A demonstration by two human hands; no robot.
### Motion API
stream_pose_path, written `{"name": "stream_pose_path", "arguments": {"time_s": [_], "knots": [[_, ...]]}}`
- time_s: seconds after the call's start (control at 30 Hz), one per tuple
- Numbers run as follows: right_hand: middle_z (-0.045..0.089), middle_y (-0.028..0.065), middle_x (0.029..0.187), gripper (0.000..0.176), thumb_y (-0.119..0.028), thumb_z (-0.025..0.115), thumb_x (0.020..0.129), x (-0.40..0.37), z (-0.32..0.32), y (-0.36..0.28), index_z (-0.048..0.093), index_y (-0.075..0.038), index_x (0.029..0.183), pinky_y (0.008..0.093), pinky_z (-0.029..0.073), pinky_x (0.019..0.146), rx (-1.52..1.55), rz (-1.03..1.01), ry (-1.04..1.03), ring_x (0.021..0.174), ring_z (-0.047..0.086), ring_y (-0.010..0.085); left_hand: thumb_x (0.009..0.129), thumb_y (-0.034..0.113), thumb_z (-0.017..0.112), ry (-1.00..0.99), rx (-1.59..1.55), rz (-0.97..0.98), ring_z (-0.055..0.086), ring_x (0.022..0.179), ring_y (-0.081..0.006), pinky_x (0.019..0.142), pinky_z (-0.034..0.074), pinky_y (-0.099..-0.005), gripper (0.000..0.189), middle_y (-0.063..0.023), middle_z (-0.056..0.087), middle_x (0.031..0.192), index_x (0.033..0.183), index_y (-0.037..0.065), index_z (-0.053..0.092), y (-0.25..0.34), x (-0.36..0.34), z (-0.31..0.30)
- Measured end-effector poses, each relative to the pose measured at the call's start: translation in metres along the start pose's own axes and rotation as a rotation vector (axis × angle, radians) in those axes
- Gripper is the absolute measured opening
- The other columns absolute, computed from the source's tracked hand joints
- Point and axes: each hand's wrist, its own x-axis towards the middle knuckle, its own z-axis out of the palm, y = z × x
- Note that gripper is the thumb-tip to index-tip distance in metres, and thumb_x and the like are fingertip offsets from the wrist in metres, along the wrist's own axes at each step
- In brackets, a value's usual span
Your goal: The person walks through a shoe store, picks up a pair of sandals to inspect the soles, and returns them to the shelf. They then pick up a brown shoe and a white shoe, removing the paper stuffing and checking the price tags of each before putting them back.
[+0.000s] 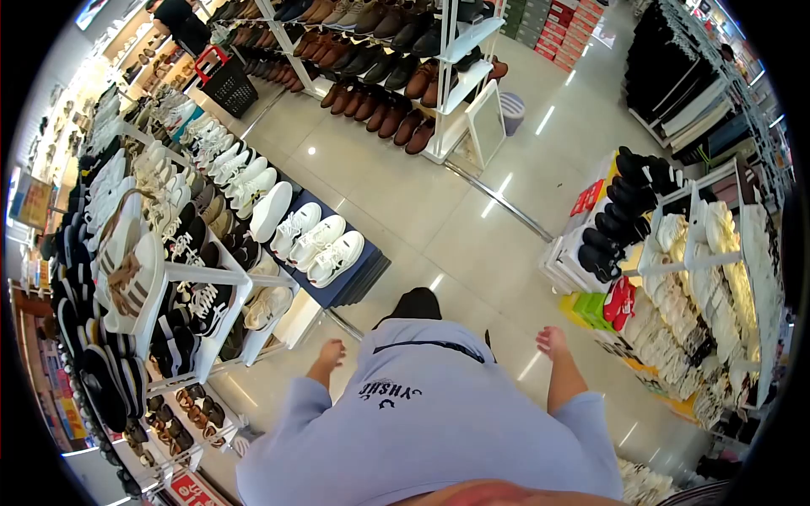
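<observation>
My left hand (333, 352) hangs beside my light blue shirt (439, 413), its fingers loosely bent and apart, with nothing in it. Nearest to it is the low blue display stand (359, 282) bearing white sneakers (336, 258). On the other side of my body, my right hand (552, 341) is held out over the tiled floor. Its fingers are slightly curled and apart, and it touches nothing. Farther right of it are red shoes (619, 304) and a green box (588, 309) on a shoe display.
White racks (207, 274) of shoes line the left. Brown shoes (388, 118) fill shelves ahead, beside a floor mirror (485, 126) and a bin (511, 112). Black shoes (622, 215) stand at the right. A person (179, 25) stands near a black basket (225, 84) at the upper left.
</observation>
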Motion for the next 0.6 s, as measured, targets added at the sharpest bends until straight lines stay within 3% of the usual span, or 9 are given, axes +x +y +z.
{"name": "stream_pose_path", "arguments": {"time_s": [0.03,0.17,0.27,0.37,0.43,0.47,0.53,0.57,0.6], "knots": [[0.057,0.0078,0.093,0.032,-0.018,0.047,0.080,0.006,0.005,-0.032,0.049,-0.010,0.111,0.0438,0.046,0.076,-0.122,-0.026,-0.018,0.085,0.057,0.0243,0.079,0.018,0.054,-0.047,-0.149,-0.079,0.061,0.079,-0.0253,0.060,0.048,-0.0445,0.034,-0.0115,0.062,0.091,0.111,0.008,0.058,0.008,-0.022,0.016],[0.059,0.0060,0.096,0.030,-0.020,0.047,0.084,0.021,0.064,-0.144,0.050,-0.011,0.112,0.0392,0.047,0.073,-0.311,-0.159,-0.120,0.085,0.058,0.0204,0.080,0.019,0.054,-0.281,0.242,-0.298,0.061,0.079,-0.0267,0.069,0.048,-0.0435,0.030,-0.0120,0.062,0.086,0.107,0.006,0.061,-0.021,0.009,0.069],[0.059,0.0046,0.097,0.029,-0.020,0.049,0.086,0.008,0.125,-0.202,0.051,-0.012,0.114,0.0362,0.049,0.073,-0.191,-0.206,-0.329,0.087,0.059,0.0183,0.081,0.020,0.052,-0.371,0.504,-0.253,0.061,0.080,-0.0280,0.070,0.048,-0.0432,0.027,-0.0133,0.063,0.084,0.102,0.006,0.063,0.043,0.033,0.077],[0.060,0.0033,0.090,0.028,-0.020,0.052,0.084,0.011,0.144,-0.224,0.052,-0.012,0.110,0.0350,0.048,0.063,0.011,-0.160,-0.433,0.078,0.058,0.0169,0.082,0.021,0.051,-0.411,0.895,0.001,0.062,0.082,-0.0294,0.072,0.049,-0.0428,0.026,-0.0145,0.064,0.082,0.098,0.005,0.064,0.183,0.072,0.087],[0.058,0.0038,0.091,0.023,-0.022,0.053,0.084,0.144,0.096,-0.166,0.052,-0.011,0.104,0.0379,0.047,0.071,0.088,-0.070,-0.561,0.081,0.058,0.0190,0.083,0.022,0.050,-0.347,1.284,0.310,0.062,0.083,-0.0303,0.073,0.049,-0.0426,0.025,-0.0154,0.064,0.081,0.095,0.005,0.065,0.312,0.104,0.103],[0.057,0.0041,0.091,0.021,-0.023,0.053,0.084,0.153,0.062,-0.163,0.051,-0.011,0.102,0.0391,0.046,0.073,-0.026,-0.027,-0.474,0.082,0.057,0.0198,0.083,0.022,0.050,-0.253,1.348,0.400,0.062,0.083,-0.0308,0.073,0.049,-0.0425,0.026,-0.0158,0.064,0.080,0.094,0.005,0.066,0.378,0.116,0.113],[0.056,0.0050,0.094,0.019,-0.023,0.053,0.085,0.154,0.033,-0.181,0.051,-0.011,0.099,0.0409,0.045,0.075,-0.044,0.134,-0.169,0.085,0.057,0.0212,0.091,0.032,0.038,0.069,0.667,0.526,0.055,0.105,-0.0380,0.088,0.044,-0.0450,0.043,-0.0235,0.059,0.109,0.106,-0.002,0.059,0.474,0.186,0.143],[0.056,0.0056,0.096,0.018,-0.023,0.052,0.085,0.140,0.022,-0.187,0.051,-0.011,0.099,0.0415,0.045,0.075,0.049,0.257,0.050,0.088,0.057,0.0218,0.091,0.033,0.039,0.122,0.614,0.645,0.055,0.103,-0.0379,0.089,0.043,-0.0438,0.042,-0.0225,0.060,0.108,0.108,0.000,0.059,0.534,0.174,0.157],[0.056,0.0062,0.097,0.020,-0.023,0.052,0.085,0.116,0.014,-0.204,0.051,-0.012,0.101,0.0414,0.046,0.076,0.150,0.200,0.065,0.090,0.057,0.0223,0.091,0.034,0.041,0.165,0.566,0.768,0.056,0.102,-0.0378,0.090,0.042,-0.0426,0.041,-0.0216,0.060,0.107,0.110,0.002,0.059,0.595,0.156,0.178]]}}
